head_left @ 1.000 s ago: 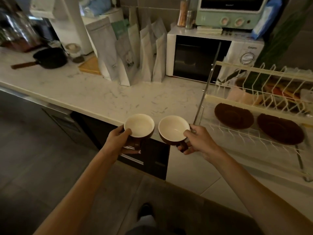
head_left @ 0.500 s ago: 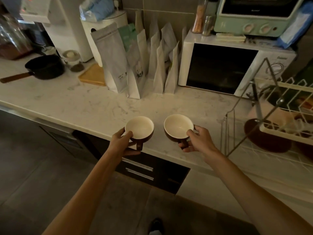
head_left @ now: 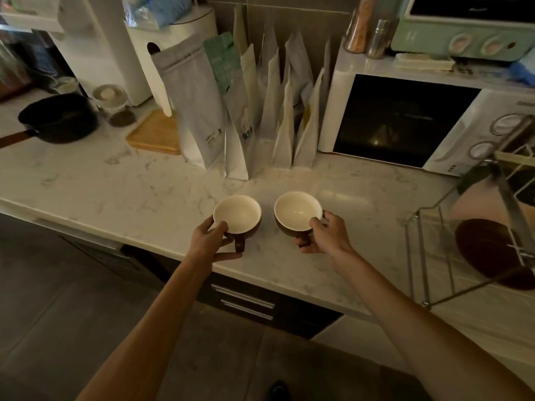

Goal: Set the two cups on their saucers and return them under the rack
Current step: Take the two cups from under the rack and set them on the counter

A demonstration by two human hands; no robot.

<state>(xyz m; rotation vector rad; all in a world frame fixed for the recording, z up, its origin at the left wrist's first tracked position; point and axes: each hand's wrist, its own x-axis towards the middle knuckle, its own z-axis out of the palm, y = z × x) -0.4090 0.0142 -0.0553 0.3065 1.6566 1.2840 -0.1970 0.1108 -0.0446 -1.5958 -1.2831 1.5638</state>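
Two cups held over the front edge of the countertop (head_left: pixel 121 180). I read both as glazed ceramic: rigid, moderately heavy for their size, smooth enough to slip, and liable to chip if knocked against the wire rack (head_left: pixel 434 250) or set down hard. The safest hold I judge to be the one shown, handle pinched with the thumb over the rim.

My left hand (head_left: pixel 212 241) is closed around the left cup (head_left: pixel 238 214), thumb on the rim at 8 o'clock, fingers under the handle (head_left: pixel 239 243), which points to 6 o'clock. My right hand (head_left: pixel 325 235) is closed around the right cup (head_left: pixel 298 211) likewise, thumb on the rim at 4 o'clock. I cannot tell whether either base touches the counter.

Each cup is wide, shallow and upright, dark brown outside, cream-white and empty inside. They sit near each other, apart.

One dark brown saucer (head_left: pixel 489 253) lies under the rack at 3 o'clock, well apart from the cups; a second is not visible.
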